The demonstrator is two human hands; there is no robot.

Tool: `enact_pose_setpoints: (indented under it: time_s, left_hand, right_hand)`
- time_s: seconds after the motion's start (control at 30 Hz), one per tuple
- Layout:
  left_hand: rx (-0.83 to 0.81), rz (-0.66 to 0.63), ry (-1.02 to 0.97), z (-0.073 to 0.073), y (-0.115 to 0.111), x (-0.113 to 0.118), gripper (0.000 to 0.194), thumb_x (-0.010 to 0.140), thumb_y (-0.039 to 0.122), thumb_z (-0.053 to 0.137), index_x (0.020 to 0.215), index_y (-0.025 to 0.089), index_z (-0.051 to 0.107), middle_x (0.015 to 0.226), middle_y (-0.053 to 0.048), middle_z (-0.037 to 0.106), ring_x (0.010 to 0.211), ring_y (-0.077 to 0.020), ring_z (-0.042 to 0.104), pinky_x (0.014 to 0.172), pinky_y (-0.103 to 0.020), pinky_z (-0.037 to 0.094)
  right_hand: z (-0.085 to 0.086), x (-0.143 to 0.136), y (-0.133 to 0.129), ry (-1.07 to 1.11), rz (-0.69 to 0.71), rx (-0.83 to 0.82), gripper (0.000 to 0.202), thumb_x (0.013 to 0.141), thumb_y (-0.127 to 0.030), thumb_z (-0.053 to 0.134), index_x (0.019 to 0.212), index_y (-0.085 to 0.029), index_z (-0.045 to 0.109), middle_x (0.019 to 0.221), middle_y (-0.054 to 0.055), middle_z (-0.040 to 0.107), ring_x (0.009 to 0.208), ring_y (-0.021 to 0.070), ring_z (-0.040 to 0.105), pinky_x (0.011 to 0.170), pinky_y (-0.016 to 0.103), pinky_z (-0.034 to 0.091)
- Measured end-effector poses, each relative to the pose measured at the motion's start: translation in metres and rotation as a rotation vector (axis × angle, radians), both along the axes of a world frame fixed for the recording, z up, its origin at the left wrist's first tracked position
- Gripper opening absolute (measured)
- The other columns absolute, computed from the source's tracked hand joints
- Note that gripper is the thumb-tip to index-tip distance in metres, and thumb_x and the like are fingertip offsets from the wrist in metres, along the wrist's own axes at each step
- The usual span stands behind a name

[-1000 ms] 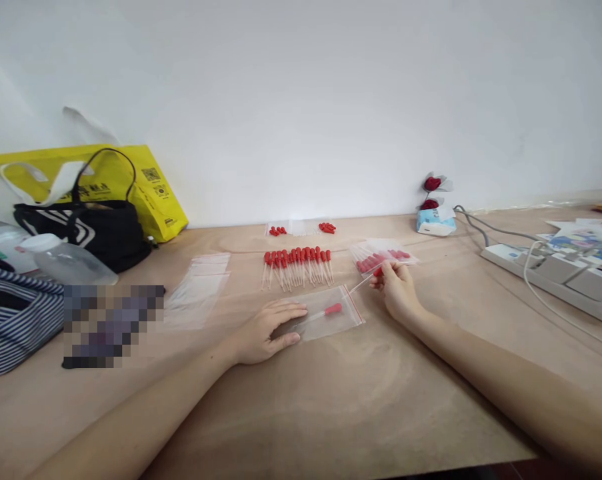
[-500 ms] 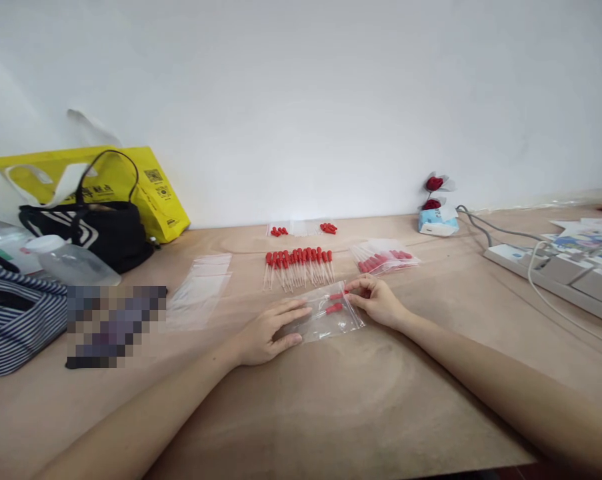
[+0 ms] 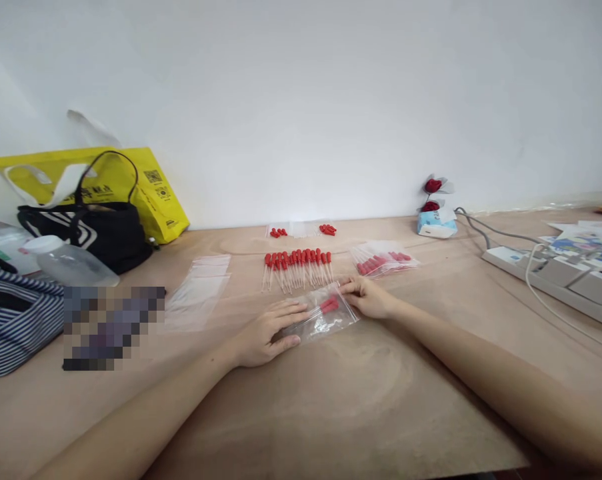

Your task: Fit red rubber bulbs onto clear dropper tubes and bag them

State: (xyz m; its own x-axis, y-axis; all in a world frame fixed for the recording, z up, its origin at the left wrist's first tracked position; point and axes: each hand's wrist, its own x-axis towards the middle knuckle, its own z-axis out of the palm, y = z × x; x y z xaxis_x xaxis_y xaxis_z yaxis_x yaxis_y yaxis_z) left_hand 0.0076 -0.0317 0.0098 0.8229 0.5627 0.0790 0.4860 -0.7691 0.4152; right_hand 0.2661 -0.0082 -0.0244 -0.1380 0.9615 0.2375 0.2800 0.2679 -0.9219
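A clear zip bag (image 3: 325,328) lies on the table between my hands, with red-bulbed droppers (image 3: 329,305) inside it. My left hand (image 3: 271,332) rests over the bag's left end, fingers stretched out and thumb apart. At the bag's zip edge, my right hand (image 3: 365,295) pinches the upper corner with thumb and fingers. Just beyond, several more droppers with red bulbs (image 3: 298,259) lie in a row, their clear stems pointing toward me. Filled bags of droppers (image 3: 385,260) lie to the right, past my right hand.
Flat clear bags (image 3: 198,293) lie to the left. Along the wall are bags with loose red bulbs (image 3: 327,230). A yellow bag (image 3: 155,193), a black bag (image 3: 111,233) and a bottle (image 3: 75,263) crowd the left. A power strip (image 3: 555,280) and a tissue pack (image 3: 437,224) stand right.
The red-bulbed droppers have slid deeper into the bag, away from its mouth. My right hand has shifted slightly left and now pinches the bag's edge. My left hand stays nearly still.
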Motion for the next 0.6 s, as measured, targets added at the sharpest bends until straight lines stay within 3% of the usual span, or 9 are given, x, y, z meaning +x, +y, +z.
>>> enact_pose_setpoints:
  time_s: [0.07,0.17,0.23,0.4,0.6]
  left_hand:
    - [-0.013,0.012,-0.003,0.0,0.0,0.0,0.041,0.084,0.032,0.045,0.125,0.027,0.042,0.134,-0.004,0.038,0.125,-0.0208,0.031,0.103,-0.043,0.025]
    - [-0.022,0.017,-0.011,0.001,-0.001,0.0,0.041,0.084,0.033,0.045,0.124,0.027,0.043,0.134,-0.004,0.039,0.125,-0.0216,0.031,0.103,-0.044,0.025]
    - [-0.023,0.012,-0.014,0.001,-0.001,0.0,0.04,0.085,0.033,0.045,0.125,0.028,0.042,0.134,-0.003,0.039,0.125,-0.0217,0.031,0.103,-0.044,0.025]
    - [-0.019,0.001,-0.008,0.0,0.0,-0.001,0.041,0.085,0.034,0.045,0.125,0.028,0.041,0.134,-0.002,0.039,0.125,-0.0208,0.031,0.103,-0.043,0.025]
    - [-0.024,0.005,-0.004,0.0,0.0,-0.001,0.041,0.085,0.034,0.045,0.125,0.026,0.042,0.133,-0.004,0.039,0.125,-0.0217,0.03,0.103,-0.044,0.025]
  right_hand:
    - [0.005,0.004,0.011,-0.132,-0.044,-0.029,0.011,0.064,-0.018,0.057,0.065,-0.021,0.067,0.07,-0.001,0.066,0.066,0.014,0.059,0.068,0.027,0.046]
    - [0.014,0.004,0.038,-0.319,-0.318,-0.047,0.012,0.065,-0.016,0.053,0.069,-0.018,0.065,0.072,0.002,0.066,0.067,0.0143,0.059,0.066,0.025,0.045]
    - [0.019,-0.002,0.057,-0.369,-0.393,-0.063,0.012,0.065,-0.017,0.055,0.072,-0.016,0.064,0.076,0.006,0.066,0.073,0.0175,0.06,0.069,0.027,0.044]
    - [0.022,-0.027,0.096,-0.453,-0.472,-0.136,0.017,0.064,-0.019,0.056,0.077,-0.01,0.063,0.089,0.018,0.064,0.087,0.0268,0.059,0.072,0.031,0.043]
    - [0.013,-0.036,0.111,-0.436,-0.513,-0.19,0.014,0.06,-0.014,0.058,0.072,-0.009,0.062,0.091,0.024,0.062,0.09,0.0321,0.058,0.072,0.034,0.042]
